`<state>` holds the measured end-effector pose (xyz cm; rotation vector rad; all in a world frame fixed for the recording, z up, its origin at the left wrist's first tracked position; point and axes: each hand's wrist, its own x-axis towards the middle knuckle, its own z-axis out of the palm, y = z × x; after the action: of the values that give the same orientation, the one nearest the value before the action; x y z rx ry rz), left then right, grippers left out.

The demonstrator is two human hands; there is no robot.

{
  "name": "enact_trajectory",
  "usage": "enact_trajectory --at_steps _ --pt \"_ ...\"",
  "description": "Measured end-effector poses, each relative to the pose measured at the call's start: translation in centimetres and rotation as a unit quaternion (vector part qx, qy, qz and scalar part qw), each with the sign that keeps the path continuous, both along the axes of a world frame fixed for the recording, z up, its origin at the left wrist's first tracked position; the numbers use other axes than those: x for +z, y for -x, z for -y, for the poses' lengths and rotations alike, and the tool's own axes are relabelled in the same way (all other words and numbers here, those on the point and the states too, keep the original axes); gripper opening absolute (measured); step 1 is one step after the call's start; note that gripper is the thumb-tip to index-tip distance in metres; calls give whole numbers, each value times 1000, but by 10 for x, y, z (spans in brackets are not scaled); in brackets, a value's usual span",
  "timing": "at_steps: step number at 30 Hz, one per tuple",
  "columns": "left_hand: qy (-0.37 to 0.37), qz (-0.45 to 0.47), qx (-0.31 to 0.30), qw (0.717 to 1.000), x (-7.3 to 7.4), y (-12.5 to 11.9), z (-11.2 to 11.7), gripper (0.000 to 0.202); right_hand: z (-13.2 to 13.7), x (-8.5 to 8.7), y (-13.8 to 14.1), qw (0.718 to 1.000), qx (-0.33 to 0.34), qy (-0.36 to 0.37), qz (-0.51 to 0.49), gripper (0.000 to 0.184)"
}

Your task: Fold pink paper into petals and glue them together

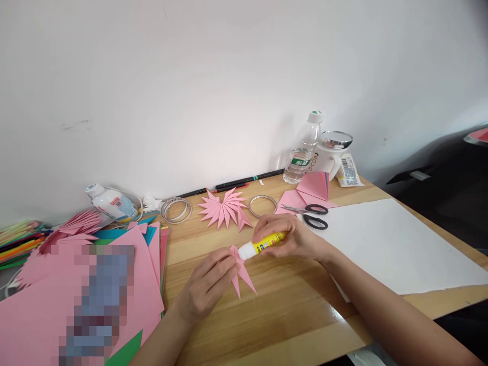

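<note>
My left hand point(208, 284) pinches a small folded pink paper piece point(242, 274) against the wooden table point(267, 315), its pointed tips facing down and right. My right hand point(293, 236) grips a yellow glue stick point(263, 245), and the stick's white tip touches the top of the folded piece. A pink paper starburst of many folded points point(224, 207) lies flat on the table just beyond my hands.
A stack of pink, blue and green paper sheets point(141, 264) lies at left. Black-handled scissors point(314, 216), two clear tape rings point(176, 209), a water bottle point(303, 150), a white mug point(331, 152) and a large white sheet point(392, 244) sit behind and right.
</note>
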<state>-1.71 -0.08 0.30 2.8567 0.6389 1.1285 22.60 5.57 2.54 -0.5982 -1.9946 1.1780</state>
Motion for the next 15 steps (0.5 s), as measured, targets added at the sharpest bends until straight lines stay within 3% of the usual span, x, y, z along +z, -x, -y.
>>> enact_trajectory --at_steps 3,7,12,15 --pt "-5 8 8 1000 2 -1 0 36 0 0 -1 1000 17 4 7 23" --pt "-15 3 -2 1000 4 -3 1 33 0 0 -1 1000 -20 3 -8 23" --pt "-12 13 16 1000 -2 1 0 34 0 0 -1 1000 26 10 12 24" --pt "-11 15 24 1000 -4 3 -1 37 1 -1 1 1000 21 17 12 23"
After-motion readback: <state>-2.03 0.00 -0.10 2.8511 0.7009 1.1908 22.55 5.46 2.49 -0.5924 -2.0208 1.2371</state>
